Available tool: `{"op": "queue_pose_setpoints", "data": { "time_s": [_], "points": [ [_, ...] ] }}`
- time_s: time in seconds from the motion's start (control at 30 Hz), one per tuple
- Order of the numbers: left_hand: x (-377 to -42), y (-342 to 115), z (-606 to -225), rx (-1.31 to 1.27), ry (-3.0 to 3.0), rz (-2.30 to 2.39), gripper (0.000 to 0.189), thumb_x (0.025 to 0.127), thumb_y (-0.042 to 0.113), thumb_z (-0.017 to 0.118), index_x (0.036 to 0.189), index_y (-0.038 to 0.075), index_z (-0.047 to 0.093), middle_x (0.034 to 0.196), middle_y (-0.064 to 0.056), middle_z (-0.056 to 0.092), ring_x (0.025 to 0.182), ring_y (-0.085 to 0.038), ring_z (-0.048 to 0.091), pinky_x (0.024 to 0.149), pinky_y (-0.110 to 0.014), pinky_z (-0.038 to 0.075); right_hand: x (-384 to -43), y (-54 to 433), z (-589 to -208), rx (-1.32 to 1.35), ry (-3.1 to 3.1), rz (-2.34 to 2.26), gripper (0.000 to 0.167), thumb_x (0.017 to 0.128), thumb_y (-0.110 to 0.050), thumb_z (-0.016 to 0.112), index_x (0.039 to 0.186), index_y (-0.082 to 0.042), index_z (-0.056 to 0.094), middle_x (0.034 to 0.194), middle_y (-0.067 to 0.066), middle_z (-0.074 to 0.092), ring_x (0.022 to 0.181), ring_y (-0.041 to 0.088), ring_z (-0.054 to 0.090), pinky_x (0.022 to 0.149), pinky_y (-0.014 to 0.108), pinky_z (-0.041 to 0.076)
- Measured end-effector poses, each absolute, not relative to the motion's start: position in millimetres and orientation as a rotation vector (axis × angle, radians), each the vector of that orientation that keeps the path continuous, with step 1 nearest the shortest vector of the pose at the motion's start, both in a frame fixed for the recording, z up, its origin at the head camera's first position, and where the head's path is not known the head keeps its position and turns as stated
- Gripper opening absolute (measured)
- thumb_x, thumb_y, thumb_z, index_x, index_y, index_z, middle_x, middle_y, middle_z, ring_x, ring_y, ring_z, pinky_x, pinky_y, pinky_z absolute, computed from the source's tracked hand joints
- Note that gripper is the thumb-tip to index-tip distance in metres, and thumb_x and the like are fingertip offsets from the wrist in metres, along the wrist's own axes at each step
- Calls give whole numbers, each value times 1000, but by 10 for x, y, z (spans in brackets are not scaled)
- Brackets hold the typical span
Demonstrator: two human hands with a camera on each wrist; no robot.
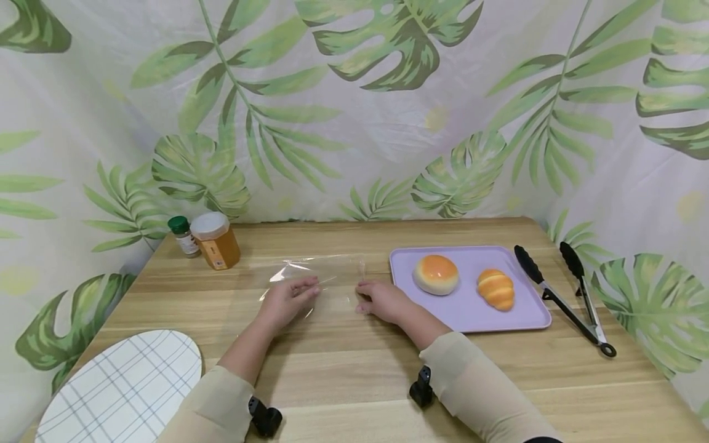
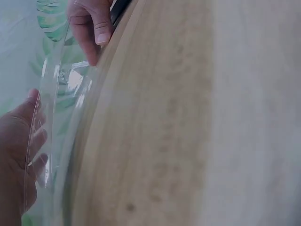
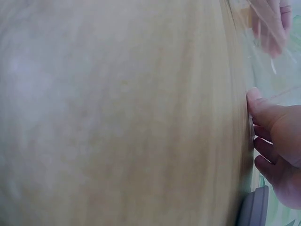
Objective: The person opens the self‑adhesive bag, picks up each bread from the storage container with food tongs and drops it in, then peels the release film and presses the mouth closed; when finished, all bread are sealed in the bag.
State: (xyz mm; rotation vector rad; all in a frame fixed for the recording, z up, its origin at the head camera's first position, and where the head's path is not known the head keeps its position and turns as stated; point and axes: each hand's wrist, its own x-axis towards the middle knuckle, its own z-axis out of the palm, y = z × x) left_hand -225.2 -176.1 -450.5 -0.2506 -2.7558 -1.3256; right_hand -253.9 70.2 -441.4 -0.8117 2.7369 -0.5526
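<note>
A clear plastic bag (image 1: 332, 296) lies between my two hands over the wooden table. My right hand (image 1: 384, 301) pinches its right edge between thumb and fingers. On the other side, my left hand (image 1: 287, 303) has its fingers loosely bent and parted from the thumb. The left wrist view shows the clear film passing across the left hand's fingers (image 2: 38, 136), with the right hand (image 2: 91, 21) at the far end of the bag. In the right wrist view the right hand (image 3: 280, 136) stays low, close to the tabletop.
A purple tray (image 1: 471, 321) holds a round bun (image 1: 436, 275) and a small croissant-shaped bread (image 1: 495, 289). Black-tipped tongs (image 1: 570, 311) lie right of it. At back left stand an amber jar (image 1: 218, 246) and a green-capped bottle (image 1: 184, 237). A checked oval mat (image 1: 127, 387) is front left.
</note>
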Motion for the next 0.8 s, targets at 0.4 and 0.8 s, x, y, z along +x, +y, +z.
{"op": "queue_pose_setpoints", "data": {
  "time_s": [0.4,0.8],
  "points": [
    [-2182,-1740,-4308,-253,-2719,-1336,28,92,23,69,115,8,72,125,-10,68,124,-35,58,105,-52,47,-2533,686,-4418,-832,2745,-540,54,93,-31,66,136,-2,55,147,13,51,138,32,45,117,44,36],
    [-2153,-1745,-4194,-316,-2678,-1243,23,90,20,71,110,8,74,115,-11,73,114,-31,65,95,-48,52,-2536,681,-4389,-830,2729,-528,54,93,-31,66,137,-1,55,147,14,50,139,32,44,117,44,35]
  ]
}}
